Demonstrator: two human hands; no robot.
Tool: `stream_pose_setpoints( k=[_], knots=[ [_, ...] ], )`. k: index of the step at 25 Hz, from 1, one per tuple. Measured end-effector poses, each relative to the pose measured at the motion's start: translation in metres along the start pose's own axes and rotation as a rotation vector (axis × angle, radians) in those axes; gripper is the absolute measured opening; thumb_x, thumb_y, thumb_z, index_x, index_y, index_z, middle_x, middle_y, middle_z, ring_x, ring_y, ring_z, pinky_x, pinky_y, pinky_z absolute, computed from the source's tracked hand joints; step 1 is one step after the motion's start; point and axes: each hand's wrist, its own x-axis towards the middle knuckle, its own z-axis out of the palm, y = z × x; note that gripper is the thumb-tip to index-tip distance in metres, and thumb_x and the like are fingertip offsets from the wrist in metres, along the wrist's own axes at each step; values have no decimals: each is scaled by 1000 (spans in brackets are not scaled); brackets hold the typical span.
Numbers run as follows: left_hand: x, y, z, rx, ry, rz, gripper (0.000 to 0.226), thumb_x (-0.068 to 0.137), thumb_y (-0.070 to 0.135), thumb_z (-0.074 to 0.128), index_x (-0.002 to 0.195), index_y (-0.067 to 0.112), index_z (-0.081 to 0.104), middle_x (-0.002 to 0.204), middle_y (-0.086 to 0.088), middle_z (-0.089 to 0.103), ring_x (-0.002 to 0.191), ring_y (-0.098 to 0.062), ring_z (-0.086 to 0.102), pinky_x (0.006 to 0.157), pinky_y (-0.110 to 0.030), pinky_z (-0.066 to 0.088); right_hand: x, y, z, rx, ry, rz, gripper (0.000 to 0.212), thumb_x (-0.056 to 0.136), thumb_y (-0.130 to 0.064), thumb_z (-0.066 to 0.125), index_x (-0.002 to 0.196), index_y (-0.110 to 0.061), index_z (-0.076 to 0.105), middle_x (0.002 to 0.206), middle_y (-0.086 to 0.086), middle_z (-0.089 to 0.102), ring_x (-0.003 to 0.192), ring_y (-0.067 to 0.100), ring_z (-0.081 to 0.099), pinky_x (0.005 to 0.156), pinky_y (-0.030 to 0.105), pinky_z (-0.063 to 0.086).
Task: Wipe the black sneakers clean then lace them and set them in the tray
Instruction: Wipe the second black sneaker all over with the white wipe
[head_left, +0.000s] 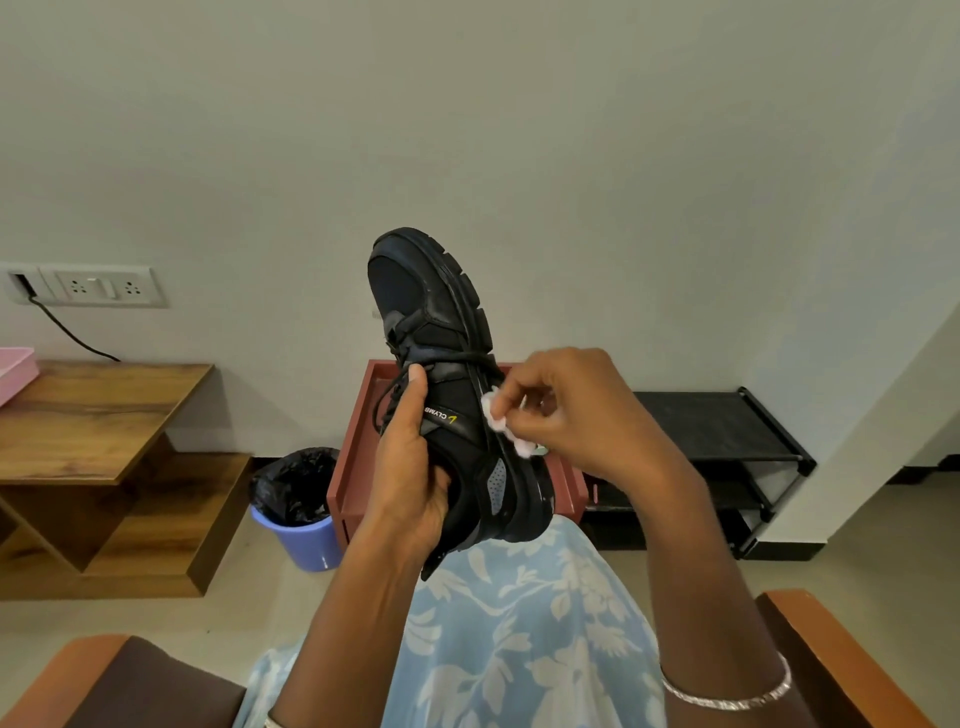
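I hold one black sneaker (439, 322) up in front of me, toe pointing away and up, heel resting near my knee. My left hand (408, 467) grips its upper at the collar, thumb lying along the laces. My right hand (569, 410) pinches a small white wad of tissue or cotton (498, 421) against the sole's side edge. Loose black laces hang over the tongue. Behind the shoe stands a reddish-brown tray (353, 457), mostly hidden by shoe and hands. No second sneaker is visible.
A blue bin with a black liner (301, 509) stands left of the tray. A wooden stepped table (98, 415) with a pink tray (15, 369) is at far left. A black shoe rack (727, 441) stands at right. Chair armrests flank my lap.
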Motion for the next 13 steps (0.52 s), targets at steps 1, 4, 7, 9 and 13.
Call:
stream_pose_setpoints(
  k=[1,4,7,9,13],
  knots=[
    [0,-2,2,-2,-5,1,54,99,51,48,116,6,72,114,-22,71,94,-30,73,75,-40,61,9,0,6,-42,90,-32,12,82,-10,72,80,-23,74,80,-8,68,70,6,62,67,25,52],
    [0,-2,2,-35,-1,6,51,99,50,48,106,9,77,110,-19,73,92,-28,74,72,-37,61,21,3,22,-115,199,-105,14,88,-10,63,90,-23,62,91,-7,58,81,13,56,71,39,53],
    [2,2,-5,-29,20,-9,56,98,54,47,96,9,81,108,-18,74,92,-28,74,75,-37,61,2,7,19,-107,-26,-90,19,91,-8,61,104,-23,59,104,-6,55,90,11,53,75,30,48],
    [3,2,-9,-39,41,-20,59,97,56,48,94,6,80,110,-20,73,95,-30,73,84,-41,59,-14,7,6,-118,-206,-18,21,88,-9,67,99,-27,65,102,-11,56,85,4,53,70,17,42],
    [5,3,-9,-24,36,24,58,98,53,47,88,7,81,104,-20,74,91,-30,73,91,-44,55,-21,7,-5,-103,-205,47,18,84,-12,75,91,-29,76,91,-16,62,76,2,57,65,14,44]
  ],
)
